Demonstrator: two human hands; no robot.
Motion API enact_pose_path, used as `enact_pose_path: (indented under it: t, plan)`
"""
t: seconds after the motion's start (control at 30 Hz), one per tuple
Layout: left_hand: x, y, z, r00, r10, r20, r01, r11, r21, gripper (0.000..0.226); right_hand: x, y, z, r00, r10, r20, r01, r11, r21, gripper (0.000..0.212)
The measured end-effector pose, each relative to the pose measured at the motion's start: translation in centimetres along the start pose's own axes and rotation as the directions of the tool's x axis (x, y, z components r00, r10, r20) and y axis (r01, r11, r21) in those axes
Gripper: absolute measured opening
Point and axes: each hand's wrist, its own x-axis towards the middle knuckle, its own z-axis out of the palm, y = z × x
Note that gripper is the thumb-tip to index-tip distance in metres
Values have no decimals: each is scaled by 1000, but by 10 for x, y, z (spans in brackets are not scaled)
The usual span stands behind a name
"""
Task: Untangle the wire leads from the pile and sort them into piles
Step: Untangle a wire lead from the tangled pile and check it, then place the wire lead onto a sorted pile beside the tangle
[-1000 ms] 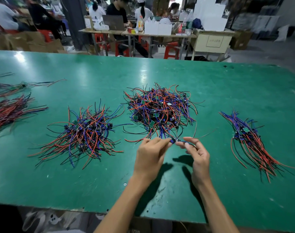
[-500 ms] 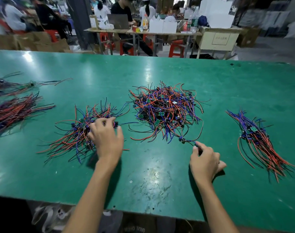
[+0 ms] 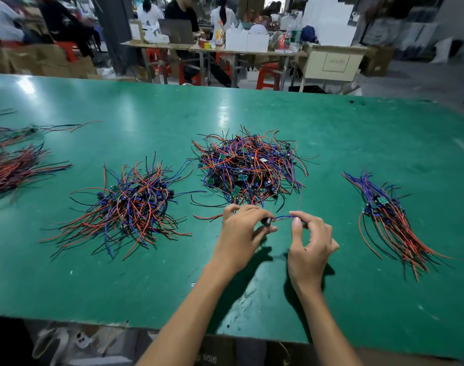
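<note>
Seen from the head camera, a green table [image 3: 357, 133] carries a tangled pile [image 3: 249, 167] of red, blue and black wire leads at its centre, a looser pile [image 3: 130, 207] to the left, a straighter bundle [image 3: 389, 217] to the right, and more bundles [image 3: 11, 167] at the far left edge. Just in front of the tangled pile, the left hand [image 3: 241, 233] pinches a small dark component [image 3: 266, 221] while the right hand [image 3: 308, 241] pinches its blue and red lead [image 3: 285, 217], both with fingers curled
</note>
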Motion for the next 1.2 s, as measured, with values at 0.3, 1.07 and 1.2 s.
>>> enact_pose_path:
  t: [0.3,1.07,1.2]
  plan:
    - [8,8,-18,981,132,-141,-137,990,-24,22,-9,6,6,914,-296,278,302,953,21,35]
    - [-24,-14,-12,929,-314,198,368,850,-376,34,5,26,8,863,211,459,-438,765,472,12]
    - [-27,-14,-13,884,-397,249,468,773,-429,24,5,25,9,860,256,442,-481,699,529,13]
